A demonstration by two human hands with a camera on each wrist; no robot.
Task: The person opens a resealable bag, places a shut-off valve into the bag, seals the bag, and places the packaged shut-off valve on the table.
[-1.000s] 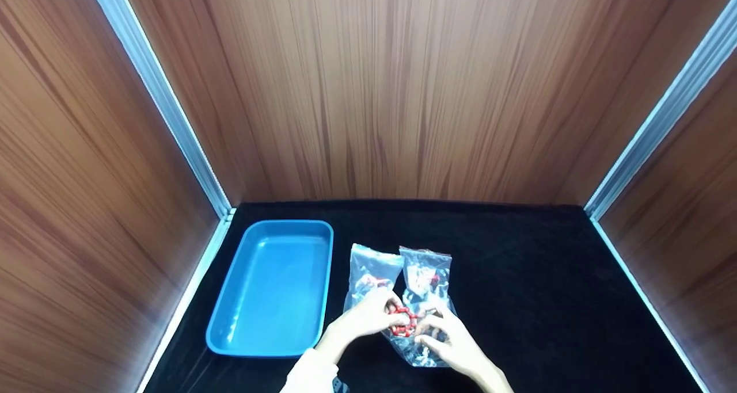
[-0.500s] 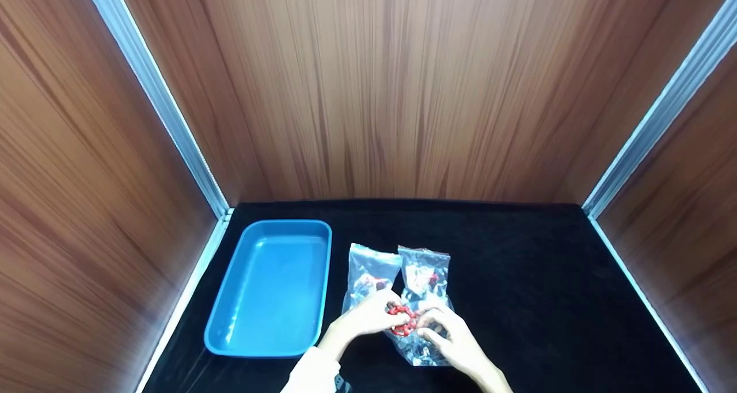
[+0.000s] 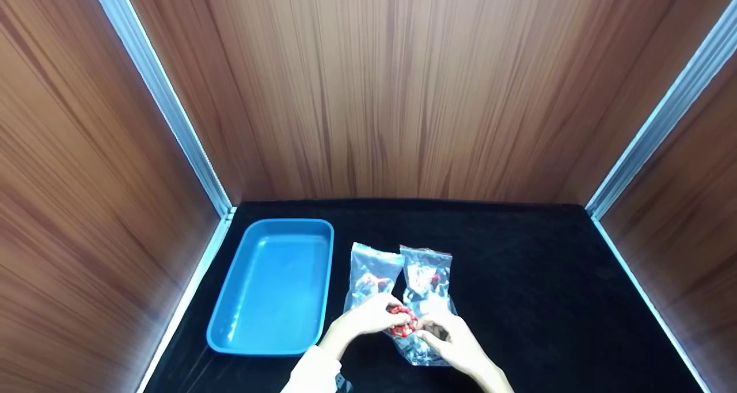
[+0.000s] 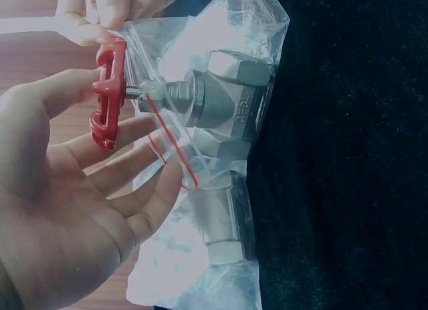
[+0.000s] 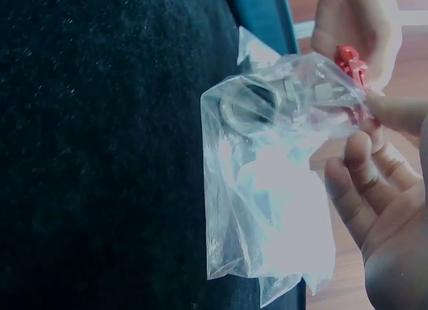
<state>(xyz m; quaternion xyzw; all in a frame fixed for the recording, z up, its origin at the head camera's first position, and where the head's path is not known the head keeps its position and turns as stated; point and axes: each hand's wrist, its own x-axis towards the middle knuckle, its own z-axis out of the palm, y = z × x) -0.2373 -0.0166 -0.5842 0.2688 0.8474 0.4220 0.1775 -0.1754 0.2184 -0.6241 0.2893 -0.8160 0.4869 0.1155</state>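
A metal valve (image 4: 231,106) with a red handwheel (image 3: 405,321) is partly inside a clear zip bag (image 5: 227,190). Its wheel sticks out of the bag's mouth, where a red zip line shows in the left wrist view. My left hand (image 3: 368,317) pinches the handwheel between thumb and fingers. At the wheel's other side, my right hand (image 3: 455,338) pinches the bag's edge with thumb and forefinger, its other fingers loosely bent. Beyond the hands lie two more clear bags, a left one (image 3: 374,260) and a right one (image 3: 427,260), each with something red inside.
A blue tray (image 3: 270,347) stands to the left on the black cloth (image 3: 547,278). Wood-grain panels (image 3: 403,94) with metal corner posts (image 3: 167,105) close off the back and both sides.
My right thumb and fingers have drawn closer together beside the handwheel, and the thumb sits a little higher. The left hand keeps its hold, and the bags beyond stay in place.
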